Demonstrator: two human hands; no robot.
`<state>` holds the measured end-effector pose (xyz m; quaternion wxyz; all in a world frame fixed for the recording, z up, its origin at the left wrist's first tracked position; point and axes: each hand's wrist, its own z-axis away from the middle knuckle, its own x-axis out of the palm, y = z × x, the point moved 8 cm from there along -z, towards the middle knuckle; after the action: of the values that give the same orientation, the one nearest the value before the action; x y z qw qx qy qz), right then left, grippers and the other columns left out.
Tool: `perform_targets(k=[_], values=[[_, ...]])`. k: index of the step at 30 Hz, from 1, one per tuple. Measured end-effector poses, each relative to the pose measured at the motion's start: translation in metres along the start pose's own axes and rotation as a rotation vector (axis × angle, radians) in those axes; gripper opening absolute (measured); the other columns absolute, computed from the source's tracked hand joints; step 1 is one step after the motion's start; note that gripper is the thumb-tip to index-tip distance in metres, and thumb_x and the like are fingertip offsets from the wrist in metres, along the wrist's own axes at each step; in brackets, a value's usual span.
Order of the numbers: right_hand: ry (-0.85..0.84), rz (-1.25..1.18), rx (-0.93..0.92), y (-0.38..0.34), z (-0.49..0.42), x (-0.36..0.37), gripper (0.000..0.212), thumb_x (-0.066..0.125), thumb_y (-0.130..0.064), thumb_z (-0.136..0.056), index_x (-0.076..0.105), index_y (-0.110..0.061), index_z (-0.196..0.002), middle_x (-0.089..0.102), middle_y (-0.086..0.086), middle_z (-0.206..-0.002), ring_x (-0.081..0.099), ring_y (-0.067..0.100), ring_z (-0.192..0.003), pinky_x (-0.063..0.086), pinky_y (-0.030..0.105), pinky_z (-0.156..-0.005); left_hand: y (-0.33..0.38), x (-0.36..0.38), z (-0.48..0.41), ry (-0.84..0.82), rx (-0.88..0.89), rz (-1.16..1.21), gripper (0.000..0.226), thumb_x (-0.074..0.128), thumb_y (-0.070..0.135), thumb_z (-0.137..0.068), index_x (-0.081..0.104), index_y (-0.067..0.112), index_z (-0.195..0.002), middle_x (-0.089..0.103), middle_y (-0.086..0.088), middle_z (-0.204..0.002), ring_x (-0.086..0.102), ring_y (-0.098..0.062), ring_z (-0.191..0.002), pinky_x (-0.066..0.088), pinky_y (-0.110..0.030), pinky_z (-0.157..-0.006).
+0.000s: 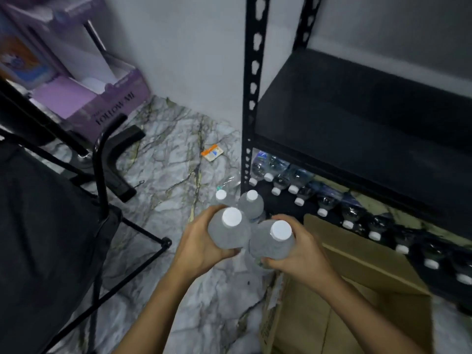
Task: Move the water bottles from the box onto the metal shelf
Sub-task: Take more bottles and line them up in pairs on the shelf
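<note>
The black metal shelf (357, 118) stands at your right, with the open cardboard box (357, 290) on the floor (178, 162) just before it and a row of white-capped water bottles (321, 203) along its lower level. Before the shelf's left post (251, 98), your left hand (196, 247) grips one upright bottle (228, 232) and your right hand (302, 255) grips a second bottle (272, 245), side by side; two further bottles (251, 205) sit nearer the post, their hold unclear.

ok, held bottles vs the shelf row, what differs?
Held bottles are gripped by the left hand and right hand; the shelf row rests on the metal shelf. Held bottles stand upright, caps up; the shelf row appears to lie sideways, caps outward. Both have white caps.
</note>
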<state>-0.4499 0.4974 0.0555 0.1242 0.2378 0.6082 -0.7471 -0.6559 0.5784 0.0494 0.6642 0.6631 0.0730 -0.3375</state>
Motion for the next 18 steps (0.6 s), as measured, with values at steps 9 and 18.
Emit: perform_targets(k=[9, 18], values=[[0.234, 0.119, -0.077, -0.078, 0.068, -0.186, 0.075, 0.091, -0.040, -0.044, 0.050, -0.052, -0.107, 0.061, -0.034, -0.098, 0.055, -0.020, -0.095, 0.046, 0.004, -0.075, 0.214, 0.010, 0.011, -0.083, 0.299, -0.002, 0.079, 0.090, 0.044, -0.044, 0.048, 0.066, -0.107, 0.059, 0.039, -0.108, 0.061, 0.011, -0.097, 0.048, -0.010, -0.070], [0.436, 0.137, -0.049, -0.092, 0.133, -0.334, 0.072, 0.093, -0.034, -0.044, 0.056, -0.046, -0.105, 0.068, -0.026, -0.090, 0.062, -0.015, -0.086, 0.050, 0.007, -0.065, 0.353, 0.072, 0.017, -0.194, 0.422, 0.076, 0.077, 0.098, 0.022, -0.046, 0.062, 0.045, -0.109, 0.073, 0.023, -0.099, 0.070, 0.003, -0.091, 0.061, -0.033, -0.079]])
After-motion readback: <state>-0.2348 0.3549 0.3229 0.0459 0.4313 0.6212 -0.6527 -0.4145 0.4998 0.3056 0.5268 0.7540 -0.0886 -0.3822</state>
